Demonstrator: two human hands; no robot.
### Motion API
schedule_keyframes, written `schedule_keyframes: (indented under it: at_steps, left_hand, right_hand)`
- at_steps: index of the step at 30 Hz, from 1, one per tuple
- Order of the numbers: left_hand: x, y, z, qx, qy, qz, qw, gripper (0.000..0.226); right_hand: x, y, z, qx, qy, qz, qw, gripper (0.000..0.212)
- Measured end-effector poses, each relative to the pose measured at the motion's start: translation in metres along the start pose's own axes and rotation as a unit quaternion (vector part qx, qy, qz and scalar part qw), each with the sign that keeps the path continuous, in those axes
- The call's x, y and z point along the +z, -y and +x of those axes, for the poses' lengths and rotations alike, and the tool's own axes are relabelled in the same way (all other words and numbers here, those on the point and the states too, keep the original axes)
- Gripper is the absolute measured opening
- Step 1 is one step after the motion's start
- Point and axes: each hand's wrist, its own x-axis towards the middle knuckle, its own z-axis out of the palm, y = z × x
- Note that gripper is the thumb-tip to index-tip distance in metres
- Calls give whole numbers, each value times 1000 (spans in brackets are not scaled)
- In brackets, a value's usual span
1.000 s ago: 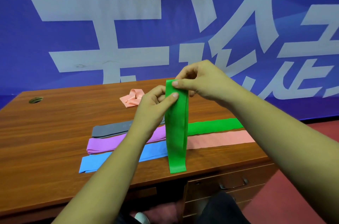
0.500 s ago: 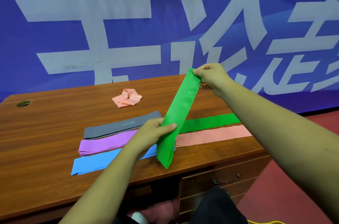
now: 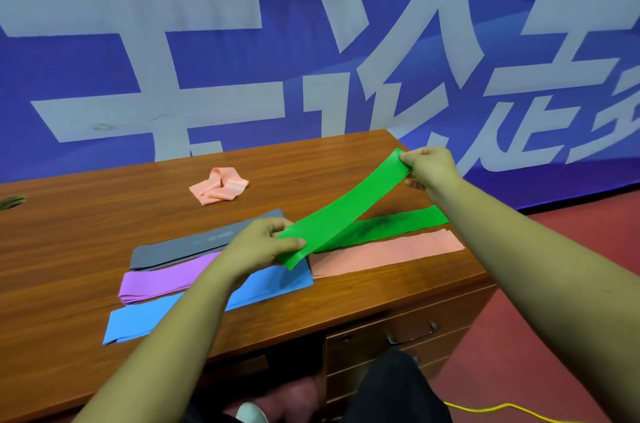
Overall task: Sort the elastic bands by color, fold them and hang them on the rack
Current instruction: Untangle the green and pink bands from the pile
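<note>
Colour findings, item by item:

- Raised green band (image 3: 346, 211): bright, uniform green with no print visible.
- Second green band (image 3: 398, 226), flat on the desk: the same green, darker under the shadow.
- Flat pink band (image 3: 388, 253): pale salmon pink, plain.
- Crumpled pink band (image 3: 220, 185): matching salmon pink.
- Blue band (image 3: 138, 322): light sky blue, plain.
- Purple band (image 3: 156, 280): soft violet, plain.
- Grey band (image 3: 173, 251): slate grey with a faint line of small pale lettering, too small to read.
- Desk (image 3: 69, 232): reddish-brown wood with darker streaked grain.
- Banner (image 3: 294, 42): deep blue with large greyish-white characters.
- Floor (image 3: 519, 353): dull red.
- Cable (image 3: 502, 408): yellow.
- Trousers (image 3: 391, 388): black.
</note>
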Motion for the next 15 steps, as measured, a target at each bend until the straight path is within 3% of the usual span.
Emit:
schedule_keyframes:
  at_steps: [7,15]
  left_hand:
    - [11,-8,47,-3,-145,-29,989,15]
    - [37,3,91,0,-162,194,968,17]
  right_hand:
    - [-35,-59,11,50,-1,16,999,13]
    - [-57,-101,42,26,-38,-82,996,11]
